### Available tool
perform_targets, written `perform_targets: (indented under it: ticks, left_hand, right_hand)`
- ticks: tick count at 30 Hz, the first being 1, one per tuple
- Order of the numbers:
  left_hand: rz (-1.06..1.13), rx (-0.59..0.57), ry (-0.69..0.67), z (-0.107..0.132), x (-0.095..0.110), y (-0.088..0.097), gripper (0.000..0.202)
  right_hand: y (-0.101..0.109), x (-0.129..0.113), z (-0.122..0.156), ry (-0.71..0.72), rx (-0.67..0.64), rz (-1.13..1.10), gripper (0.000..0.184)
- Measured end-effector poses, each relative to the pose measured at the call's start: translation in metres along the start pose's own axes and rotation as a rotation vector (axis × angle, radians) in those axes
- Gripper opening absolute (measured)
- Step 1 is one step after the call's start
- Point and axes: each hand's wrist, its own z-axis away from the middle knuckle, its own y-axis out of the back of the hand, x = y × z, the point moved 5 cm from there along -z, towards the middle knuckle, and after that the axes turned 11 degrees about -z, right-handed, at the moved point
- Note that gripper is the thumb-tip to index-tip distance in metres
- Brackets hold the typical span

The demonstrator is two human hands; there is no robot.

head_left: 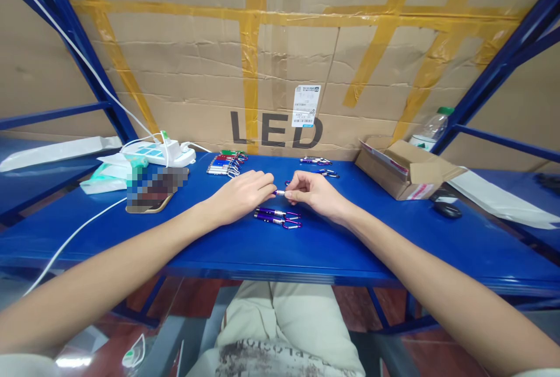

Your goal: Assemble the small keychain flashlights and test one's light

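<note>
Both my hands meet over the middle of the blue table point(210, 248), with a small purple-and-silver penlight point(280, 192) between them. My left hand point(245, 195) has its fingers closed round the left end. My right hand point(315, 193) pinches the right end between thumb and fingertips; part of a purple carabiner clip shows beside it. Just in front of the hands lie two purple penlights point(270, 218) with carabiner clips. Behind my left hand is a row of several penlights point(221, 165) in green, red, blue and silver. More penlights point(314, 160) lie behind my right hand.
On the left are a phone point(149, 205), a plastic packet point(109, 175) and a white power strip point(175, 155) with cables. To the right stand an open cardboard box point(400, 170), a black mouse point(447, 209) and a bottle point(433, 129). Taped cardboard point(196, 79) walls the back.
</note>
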Motion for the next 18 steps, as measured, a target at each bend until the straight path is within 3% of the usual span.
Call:
perform_targets:
  ticks: [5, 8, 11, 15, 18]
  left_hand:
    - [-0.096, 0.063, -0.078, -0.002, 0.006, 0.008, 0.028]
    - [-0.079, 0.04, -0.055, -0.002, 0.004, 0.007, 0.028]
    - [0.013, 0.015, 0.029, -0.002, -0.001, 0.003, 0.032]
    - [0.189, 0.002, 0.139, 0.0, -0.008, -0.002, 0.035]
    - [0.301, -0.023, 0.197, 0.001, -0.01, -0.005, 0.036]
  right_hand:
    - [-0.001, 0.006, 0.002, -0.233, -0.025, -0.321, 0.042]
    - [-0.001, 0.007, 0.003, -0.285, -0.048, -0.396, 0.044]
    - [0.0, 0.003, 0.0, -0.174, -0.033, -0.332, 0.044]
    - [0.001, -0.007, -0.002, 0.066, 0.018, -0.096, 0.043]
    - [0.002, -0.012, -0.002, 0.17, 0.009, 0.072, 0.033]
